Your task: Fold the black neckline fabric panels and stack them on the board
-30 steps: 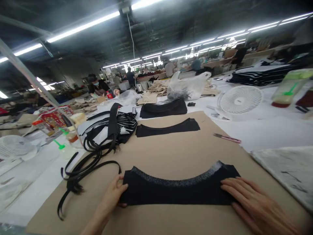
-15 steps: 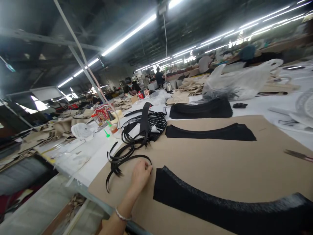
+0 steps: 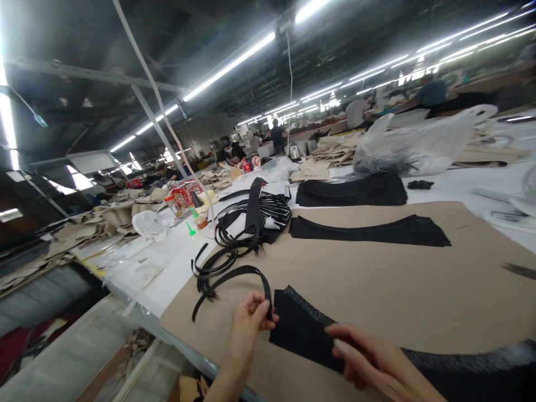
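My left hand [image 3: 247,326] pinches the end of a narrow black strip [image 3: 234,272], which arcs up and away to the left over brown paper [image 3: 335,273]. Just right of those fingers lies a curved black fabric piece [image 3: 299,329], with a shiny, rough band along its upper edge. My right hand [image 3: 372,357] hovers over or rests on this piece; I cannot tell whether it touches. Its thumb and index finger are slightly apart, nothing visible between them. More black strips [image 3: 218,259] lie in loops beyond my left hand.
Farther back are two stacks of curved black pieces [image 3: 368,231], [image 3: 352,191], and a pile of striped black pieces [image 3: 274,209]. Scissors [image 3: 519,271] lie at the right. A clear plastic bag [image 3: 419,139], green-tipped bottles [image 3: 196,218] and a white fan [image 3: 148,223] stand around. The table edge [image 3: 196,357] runs along the lower left.
My left hand has lifted the strip's end and moved slightly right, toward the black piece's left end. My right hand has come into view from the lower right.
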Demonstrator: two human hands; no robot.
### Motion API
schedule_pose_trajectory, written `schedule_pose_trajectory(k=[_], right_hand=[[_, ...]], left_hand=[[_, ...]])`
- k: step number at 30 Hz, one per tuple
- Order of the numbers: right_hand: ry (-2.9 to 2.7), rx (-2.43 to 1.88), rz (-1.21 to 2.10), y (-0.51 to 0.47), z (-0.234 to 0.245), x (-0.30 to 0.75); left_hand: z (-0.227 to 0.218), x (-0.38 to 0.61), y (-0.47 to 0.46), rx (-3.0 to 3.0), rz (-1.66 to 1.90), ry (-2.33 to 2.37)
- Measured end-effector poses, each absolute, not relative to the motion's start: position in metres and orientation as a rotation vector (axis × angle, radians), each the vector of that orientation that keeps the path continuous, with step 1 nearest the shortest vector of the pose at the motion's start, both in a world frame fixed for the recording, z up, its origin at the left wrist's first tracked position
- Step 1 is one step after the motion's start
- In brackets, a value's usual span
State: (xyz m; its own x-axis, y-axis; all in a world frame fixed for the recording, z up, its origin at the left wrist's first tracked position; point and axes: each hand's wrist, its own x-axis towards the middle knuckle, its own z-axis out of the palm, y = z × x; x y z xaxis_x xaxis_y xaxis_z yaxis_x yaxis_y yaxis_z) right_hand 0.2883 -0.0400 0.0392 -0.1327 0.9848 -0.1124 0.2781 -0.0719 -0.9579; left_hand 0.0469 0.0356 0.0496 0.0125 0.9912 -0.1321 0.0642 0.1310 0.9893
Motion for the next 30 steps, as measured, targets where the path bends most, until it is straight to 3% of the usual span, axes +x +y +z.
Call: schedule_pose_trajectory(k=[7, 17, 30], right_hand=[[-1.268, -1.330, 1.464, 0.050, 0.055, 0.195], [-1.212, -1.225, 1.475, 0.070, 0.049, 0.192], [-1.337, -1.054, 1.573, 0.078, 0.055, 0.192]], left_hand=[[0.023, 0.062, 0.005, 1.119, 1.103, 1.166], [0.018, 0.048, 0.017, 1.120, 1.161, 1.235], [0.053, 0.056, 0.047, 0.965, 1.143, 1.119]])
